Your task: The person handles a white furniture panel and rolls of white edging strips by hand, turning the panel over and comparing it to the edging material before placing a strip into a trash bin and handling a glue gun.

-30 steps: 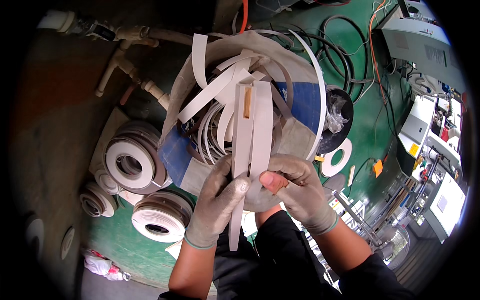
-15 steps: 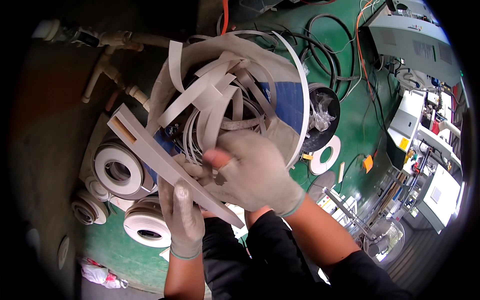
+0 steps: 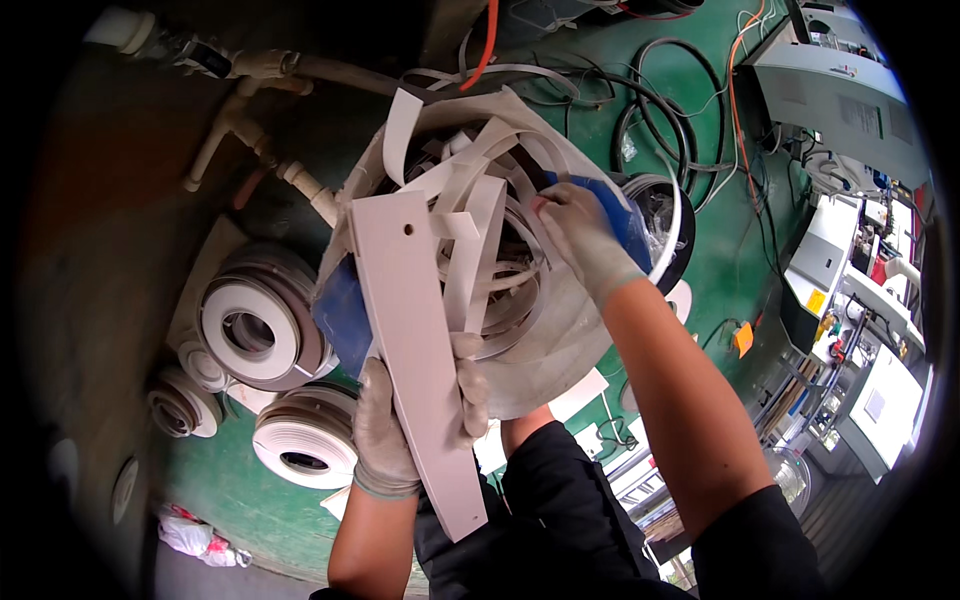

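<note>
Left hand (image 3: 385, 440) grips a pale board (image 3: 412, 330) by both long edges at the near left of the open sack (image 3: 575, 335); I judge it light, stiff, slick-faced, best held mid-length, and can't tell whether the right hand (image 3: 583, 238), far right, holds anything.

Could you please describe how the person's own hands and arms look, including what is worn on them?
The left hand and right hand wear pale grey, close-fitting fabric gloves that end at the wrists. A fingertip seems to poke out bare from the right glove. The forearms are uncovered below the sleeves; the right sleeve is plain black.
</note>
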Demonstrator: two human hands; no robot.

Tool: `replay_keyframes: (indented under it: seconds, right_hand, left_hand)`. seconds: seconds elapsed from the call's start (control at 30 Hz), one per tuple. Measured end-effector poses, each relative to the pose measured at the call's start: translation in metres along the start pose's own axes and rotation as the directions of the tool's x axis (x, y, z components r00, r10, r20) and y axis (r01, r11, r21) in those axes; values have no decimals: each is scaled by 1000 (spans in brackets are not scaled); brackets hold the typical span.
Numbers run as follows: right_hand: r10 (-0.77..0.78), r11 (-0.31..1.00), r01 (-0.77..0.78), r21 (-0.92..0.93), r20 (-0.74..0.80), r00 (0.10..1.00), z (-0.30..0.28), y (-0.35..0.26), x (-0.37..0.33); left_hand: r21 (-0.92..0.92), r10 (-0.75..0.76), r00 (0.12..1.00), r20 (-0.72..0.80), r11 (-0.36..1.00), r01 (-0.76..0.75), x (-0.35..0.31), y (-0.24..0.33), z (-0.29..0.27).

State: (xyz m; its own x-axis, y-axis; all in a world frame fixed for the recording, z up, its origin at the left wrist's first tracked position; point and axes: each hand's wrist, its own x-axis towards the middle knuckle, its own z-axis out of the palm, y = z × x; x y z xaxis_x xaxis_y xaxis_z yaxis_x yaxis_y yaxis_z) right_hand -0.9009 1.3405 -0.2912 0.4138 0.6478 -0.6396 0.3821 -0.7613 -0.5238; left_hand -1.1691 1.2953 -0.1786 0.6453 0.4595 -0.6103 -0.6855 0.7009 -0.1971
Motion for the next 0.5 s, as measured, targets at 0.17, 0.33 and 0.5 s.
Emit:
replay_keyframes:
  seconds: [0.17, 0.33, 0.5]
  right_hand:
    - [67, 909, -158, 385, 238, 969, -33, -80, -90]
    - [-65, 892, -52, 449, 243, 968, -35, -80, -144]
    - [48, 874, -191, 446, 312, 949, -37, -59, -155]
  left_hand:
    - [-99, -35, 999, 17, 994, 37, -2, 0, -6]
    - [85, -40, 958, 284, 996, 16, 7, 5, -33]
    - [416, -62, 996, 68, 909, 29, 5, 1, -3]
